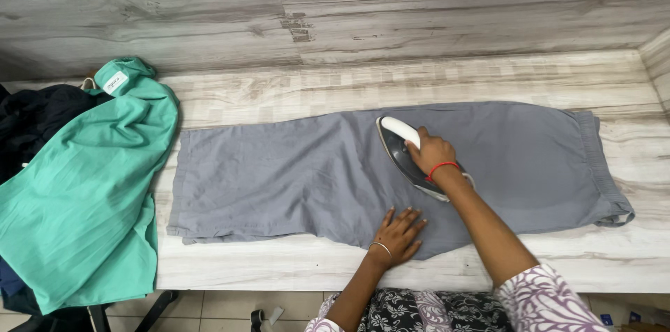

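Right hand [433, 153] gripping iron [405, 157], left hand [399, 233] spread flat on grey trousers [279, 178]: best kept taut, strokes slow and even.

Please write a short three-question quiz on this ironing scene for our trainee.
1. True or false: the right hand grips the iron by its white handle.
2. What does the left hand rest on? A) green garment B) grey trousers C) bare table
3. Fill in: the green garment lies at the table's ____ end, as the picture shows it.

Key
1. True.
2. B; the fingers lie spread flat on the cloth near its front edge.
3. Left, over a dark garment.
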